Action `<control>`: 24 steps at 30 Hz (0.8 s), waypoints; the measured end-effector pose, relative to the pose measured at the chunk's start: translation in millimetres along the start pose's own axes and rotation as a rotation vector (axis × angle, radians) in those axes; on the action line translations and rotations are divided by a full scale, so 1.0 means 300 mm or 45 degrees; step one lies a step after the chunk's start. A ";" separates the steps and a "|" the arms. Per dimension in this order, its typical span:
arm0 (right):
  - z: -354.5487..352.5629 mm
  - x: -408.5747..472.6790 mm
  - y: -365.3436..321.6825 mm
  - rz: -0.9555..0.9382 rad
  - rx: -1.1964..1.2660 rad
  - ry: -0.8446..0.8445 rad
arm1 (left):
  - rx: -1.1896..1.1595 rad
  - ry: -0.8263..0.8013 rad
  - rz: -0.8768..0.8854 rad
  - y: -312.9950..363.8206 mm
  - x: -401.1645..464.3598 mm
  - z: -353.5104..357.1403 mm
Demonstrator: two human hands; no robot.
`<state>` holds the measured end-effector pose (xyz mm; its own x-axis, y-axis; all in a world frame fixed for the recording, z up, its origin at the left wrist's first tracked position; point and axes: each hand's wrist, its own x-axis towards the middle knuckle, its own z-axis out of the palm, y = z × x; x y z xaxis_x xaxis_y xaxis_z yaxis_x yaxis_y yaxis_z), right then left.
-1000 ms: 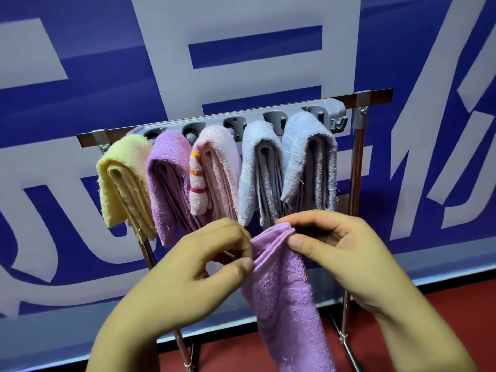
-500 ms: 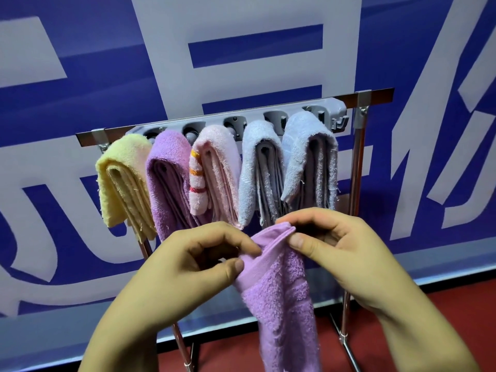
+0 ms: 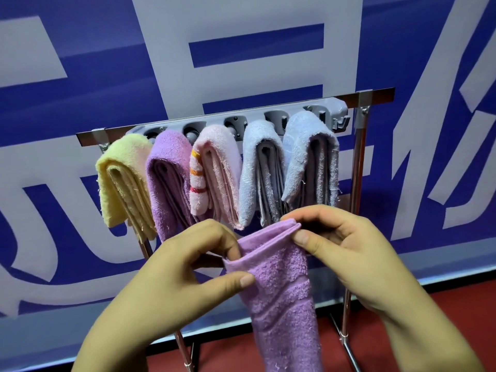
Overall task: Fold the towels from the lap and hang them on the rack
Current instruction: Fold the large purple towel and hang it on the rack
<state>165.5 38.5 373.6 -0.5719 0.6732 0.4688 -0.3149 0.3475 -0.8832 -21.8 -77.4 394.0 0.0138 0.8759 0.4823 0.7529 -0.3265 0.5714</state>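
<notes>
left hand (image 3: 171, 267) pinches folded purple terry towel (image 3: 281, 285) edge | right hand (image 3: 346, 245) pinches its top corner | metal rack (image 3: 359, 167) behind holds five folded towels

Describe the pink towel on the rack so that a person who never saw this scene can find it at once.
Look at the metal rack before the blue and white wall; five folded towels hang on it in a row. The pink towel is the middle one, between a purple towel and a pale blue towel. Only it has orange and red stripes on its edge.
</notes>
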 end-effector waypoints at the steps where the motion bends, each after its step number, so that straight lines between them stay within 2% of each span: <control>1: 0.002 0.000 0.001 -0.007 0.004 -0.001 | 0.032 0.035 0.003 0.002 0.004 0.008; 3: 0.003 0.002 0.001 -0.039 0.020 0.008 | -0.021 0.126 -0.006 0.003 0.012 0.027; 7: -0.004 0.005 0.004 -0.071 0.058 0.043 | -0.384 0.382 -0.073 0.005 0.028 0.055; 11: 0.001 0.004 0.017 -0.116 0.069 0.136 | -0.420 0.482 -0.101 0.005 0.037 0.076; 14: 0.014 0.004 0.020 -0.158 0.124 0.223 | -0.336 0.401 -0.064 0.011 0.038 0.073; 21: 0.073 0.017 0.019 -0.232 0.093 0.217 | 0.414 0.043 0.287 0.099 0.115 0.036; 24: 0.077 0.018 0.028 -0.225 0.169 0.214 | 0.460 -0.025 0.274 0.111 0.141 0.016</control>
<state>142.2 30.1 369.0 -0.3694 0.7123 0.5968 -0.5015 0.3878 -0.7734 7.1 -49.5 430.2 0.2057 0.8093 0.5503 0.9139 -0.3600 0.1878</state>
